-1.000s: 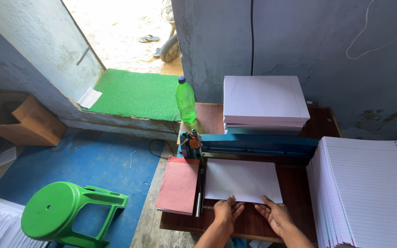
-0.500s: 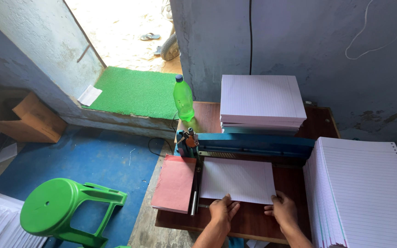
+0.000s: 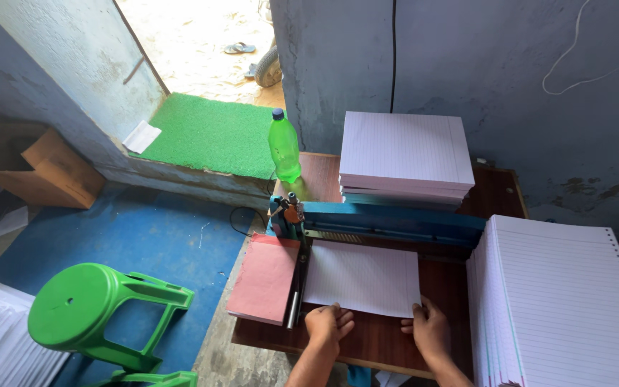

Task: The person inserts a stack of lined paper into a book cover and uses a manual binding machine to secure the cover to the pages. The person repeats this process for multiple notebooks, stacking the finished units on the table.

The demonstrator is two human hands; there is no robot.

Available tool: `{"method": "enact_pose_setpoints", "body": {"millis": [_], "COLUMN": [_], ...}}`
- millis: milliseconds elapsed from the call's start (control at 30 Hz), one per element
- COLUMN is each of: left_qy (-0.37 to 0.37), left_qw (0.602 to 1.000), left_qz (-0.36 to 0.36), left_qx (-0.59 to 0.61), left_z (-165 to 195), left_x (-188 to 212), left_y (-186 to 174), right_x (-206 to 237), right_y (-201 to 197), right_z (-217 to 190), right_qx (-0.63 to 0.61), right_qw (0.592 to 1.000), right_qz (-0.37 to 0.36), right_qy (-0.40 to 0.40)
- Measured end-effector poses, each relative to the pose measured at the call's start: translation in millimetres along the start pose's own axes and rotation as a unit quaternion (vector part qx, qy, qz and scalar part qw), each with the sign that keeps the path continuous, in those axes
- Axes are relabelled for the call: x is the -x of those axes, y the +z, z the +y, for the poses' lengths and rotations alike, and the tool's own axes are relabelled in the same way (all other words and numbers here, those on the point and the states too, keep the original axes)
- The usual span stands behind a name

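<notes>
A thin stack of lined white paper (image 3: 362,278) lies on the brown wooden table (image 3: 388,340), its far edge under the blue punching machine (image 3: 388,223). My left hand (image 3: 328,324) rests at the stack's near left corner, fingers curled on its edge. My right hand (image 3: 429,327) presses the near right corner. Both hands touch the sheets; neither lifts them.
A pink card pile (image 3: 265,278) lies left of the machine's black lever (image 3: 297,287). A green bottle (image 3: 284,147) and a tall paper stack (image 3: 402,154) stand behind. Punched lined sheets (image 3: 567,301) lie at right. A green stool (image 3: 98,308) stands on the blue floor.
Both hands have slid slightly along the near edge of the sheets, the right hand moving out to the right corner. The paper stack stays under the machine.
</notes>
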State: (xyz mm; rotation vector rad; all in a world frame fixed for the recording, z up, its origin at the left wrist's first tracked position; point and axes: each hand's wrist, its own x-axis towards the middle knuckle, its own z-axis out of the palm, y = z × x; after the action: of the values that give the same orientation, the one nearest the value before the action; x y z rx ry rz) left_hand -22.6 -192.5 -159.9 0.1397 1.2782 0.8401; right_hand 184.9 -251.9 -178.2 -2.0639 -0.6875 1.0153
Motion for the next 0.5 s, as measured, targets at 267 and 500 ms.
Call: {"method": "enact_pose_setpoints", "body": {"millis": [267, 500], "left_qy": [-0.010, -0.046], "left_qw": [0.998, 0.996], "left_qz": [-0.059, -0.079], "left_qx": [-0.024, -0.019], "left_z": [4.9, 10.1], "left_x": [2.2, -3.0], "left_y": [-17.0, -22.6], "right_x": [3.2, 3.9], "right_y": [10.7, 12.4], "right_z": [4.0, 2.2], "right_qx": [0.021, 0.005], "right_qw": [0.998, 0.995], "right_qz": [0.064, 0.099], "right_qy": [-0.021, -0.022]}}
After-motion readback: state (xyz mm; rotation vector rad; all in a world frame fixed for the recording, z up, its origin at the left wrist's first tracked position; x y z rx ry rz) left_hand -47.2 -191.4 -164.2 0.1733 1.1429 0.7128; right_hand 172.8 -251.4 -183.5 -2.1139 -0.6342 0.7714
